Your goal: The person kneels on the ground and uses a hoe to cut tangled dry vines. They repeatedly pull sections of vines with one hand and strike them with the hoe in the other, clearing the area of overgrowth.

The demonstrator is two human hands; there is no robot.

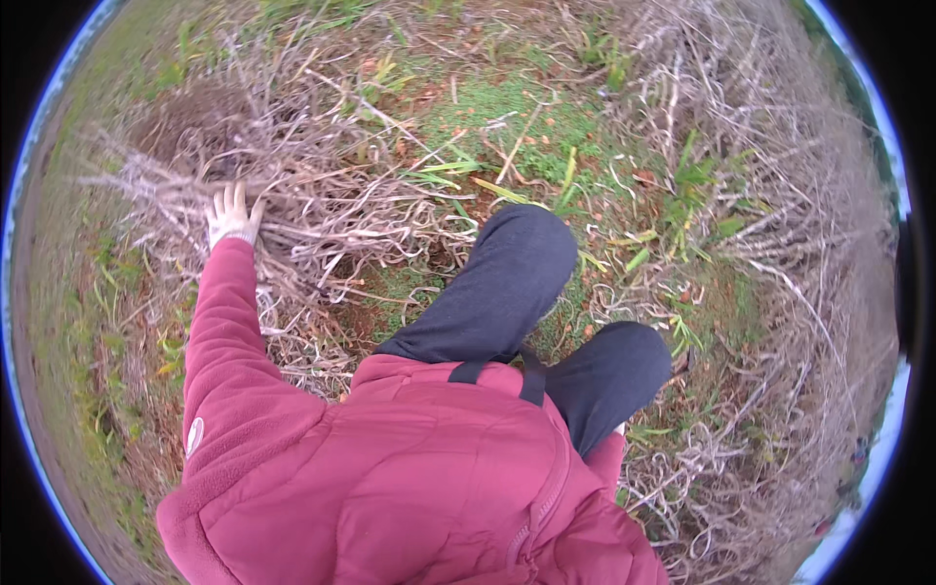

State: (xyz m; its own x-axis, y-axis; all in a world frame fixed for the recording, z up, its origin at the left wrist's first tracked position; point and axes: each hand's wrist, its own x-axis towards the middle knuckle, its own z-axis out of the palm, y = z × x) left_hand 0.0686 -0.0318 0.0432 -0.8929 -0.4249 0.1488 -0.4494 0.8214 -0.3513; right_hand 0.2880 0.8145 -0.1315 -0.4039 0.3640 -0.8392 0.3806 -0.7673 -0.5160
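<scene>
My left hand (234, 213), in a pale knit glove, reaches out to the left with its back up. Its fingers are stretched out and slightly apart, lying against a heap of dry, tangled plant stalks (344, 190). No grip around the stalks can be seen. The stalk ends to the left of the hand look blurred. Of my right hand (621, 428) only a small pale edge shows beside my right knee. The rest of it is hidden behind the leg and jacket, so what it holds cannot be seen.
My bent knees in dark trousers (512, 270) are in front of me. Low green weeds (519, 121) cover reddish soil ahead. Another long bank of dry stalks (775, 183) runs along the right. Green strap-like leaves (691, 175) poke through. Grassy ground (88, 351) lies at far left.
</scene>
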